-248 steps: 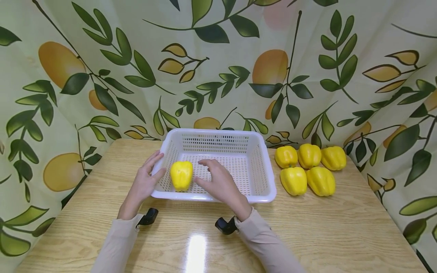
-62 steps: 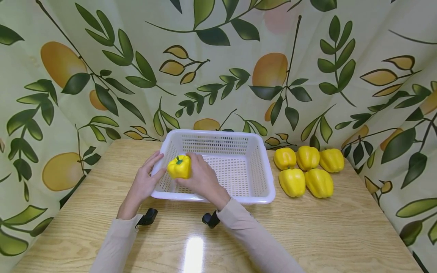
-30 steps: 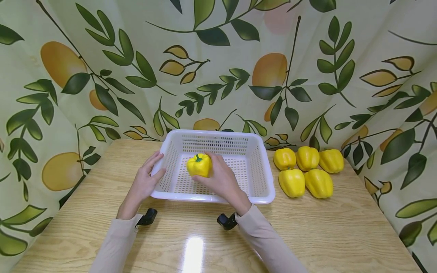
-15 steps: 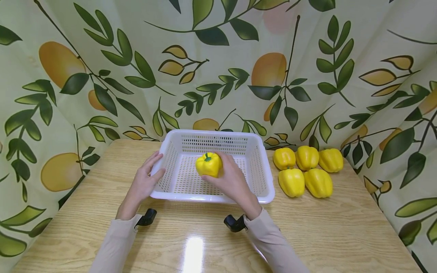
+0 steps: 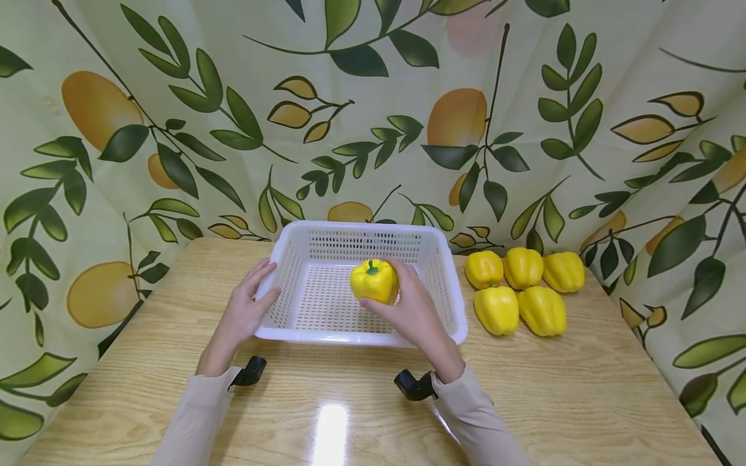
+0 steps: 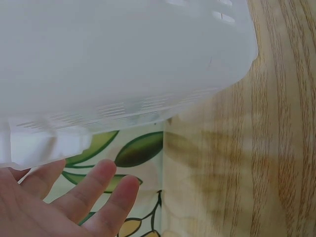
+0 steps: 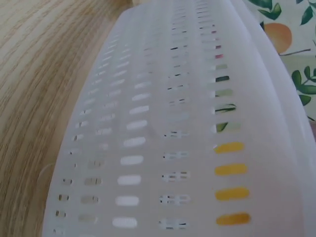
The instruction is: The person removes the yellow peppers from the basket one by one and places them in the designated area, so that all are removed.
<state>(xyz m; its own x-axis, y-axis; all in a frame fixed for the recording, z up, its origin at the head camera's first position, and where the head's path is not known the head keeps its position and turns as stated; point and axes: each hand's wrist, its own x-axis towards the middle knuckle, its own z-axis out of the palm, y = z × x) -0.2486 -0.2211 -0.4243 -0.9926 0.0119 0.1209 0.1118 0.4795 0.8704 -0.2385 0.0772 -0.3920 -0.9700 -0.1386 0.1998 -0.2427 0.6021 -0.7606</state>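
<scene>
A yellow bell pepper [image 5: 373, 281] with a green stem is held stem-up in my right hand [image 5: 412, 307], over the inside of the white plastic basket [image 5: 358, 337]. The thumb is on its near side and the fingers lie behind it. My left hand [image 5: 241, 314] rests against the basket's left rim, thumb over the edge. The left wrist view shows several of its fingers [image 6: 81, 195] stretched out below the rim. In the right wrist view the basket's slotted wall [image 7: 153, 123] covers most of the picture; yellow shows through some slots, and the grip is hidden.
Several more yellow bell peppers [image 5: 495, 310] lie in two rows on the wooden table [image 5: 280, 401], right of the basket. A leaf-patterned curtain [image 5: 373, 97] hangs behind the table. Each wrist carries a small black camera [image 5: 415, 384].
Eight seconds ago the pepper stood at the basket's left end, with my right hand apart from it. That hand has since gripped it and carried it rightward. My left hand has stayed put.
</scene>
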